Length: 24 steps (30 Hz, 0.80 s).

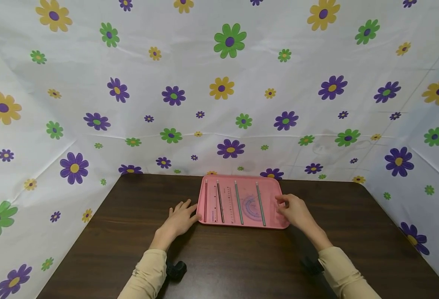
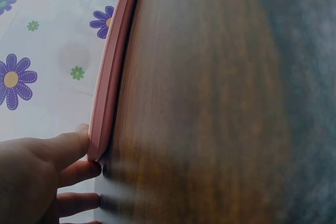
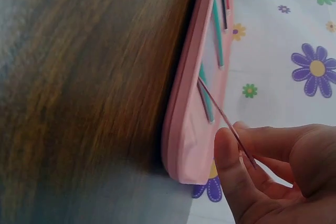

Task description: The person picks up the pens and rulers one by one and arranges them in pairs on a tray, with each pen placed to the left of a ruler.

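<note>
A pink tray lies on the dark table. My left hand is at its left side, fingers spread, the thumb touching the rim near the front corner. Over the tray's right end, my right hand pinches a thin clear plastic piece between thumb and fingers. That piece is tilted and seen nearly edge-on, so its full shape is unclear. On the tray lie a dark red pencil, a black pencil, two green pencils, two clear rulers and a clear protractor.
The brown wood-grain table extends in front of the tray and to both sides. A white flowered cloth rises right behind the table and along its sides. Dark wrist devices sit beneath the sleeves.
</note>
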Available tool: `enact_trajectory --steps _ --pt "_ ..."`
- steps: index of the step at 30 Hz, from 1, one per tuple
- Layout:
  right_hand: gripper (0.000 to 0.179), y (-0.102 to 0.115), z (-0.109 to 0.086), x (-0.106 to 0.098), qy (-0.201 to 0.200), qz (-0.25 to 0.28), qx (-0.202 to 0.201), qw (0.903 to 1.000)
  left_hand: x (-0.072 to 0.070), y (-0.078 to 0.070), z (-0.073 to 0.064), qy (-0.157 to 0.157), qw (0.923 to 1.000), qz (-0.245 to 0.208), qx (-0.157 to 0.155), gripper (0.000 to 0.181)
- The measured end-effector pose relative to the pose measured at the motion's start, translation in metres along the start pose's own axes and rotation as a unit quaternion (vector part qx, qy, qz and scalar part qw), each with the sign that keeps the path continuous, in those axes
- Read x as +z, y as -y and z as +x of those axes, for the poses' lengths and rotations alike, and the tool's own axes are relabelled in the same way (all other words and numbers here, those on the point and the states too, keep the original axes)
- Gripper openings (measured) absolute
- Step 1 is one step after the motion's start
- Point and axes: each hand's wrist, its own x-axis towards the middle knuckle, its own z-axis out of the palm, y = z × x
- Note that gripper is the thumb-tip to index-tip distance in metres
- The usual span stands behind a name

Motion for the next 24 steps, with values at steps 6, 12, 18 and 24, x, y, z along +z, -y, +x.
enact_trajectory --steps 6,12,18,24 --pt "0.038 -0.004 0.009 0.006 0.017 0.003 0.026 0.9995 0.0 0.0 0.001 0.003 1.0 0.002 -0.003 0.053" --pt "0.035 -0.008 0.016 0.014 0.021 0.001 0.047 0.9987 0.0 0.0 0.0 0.002 1.0 -0.002 -0.005 0.053" --pt "0.029 -0.01 0.022 0.021 0.019 -0.015 0.036 0.999 0.001 0.001 0.0 0.001 1.0 -0.002 -0.007 0.053" --pt "0.023 -0.004 0.023 0.022 0.02 -0.065 0.039 0.9969 0.001 0.001 0.001 -0.002 1.0 0.002 0.0 0.053"
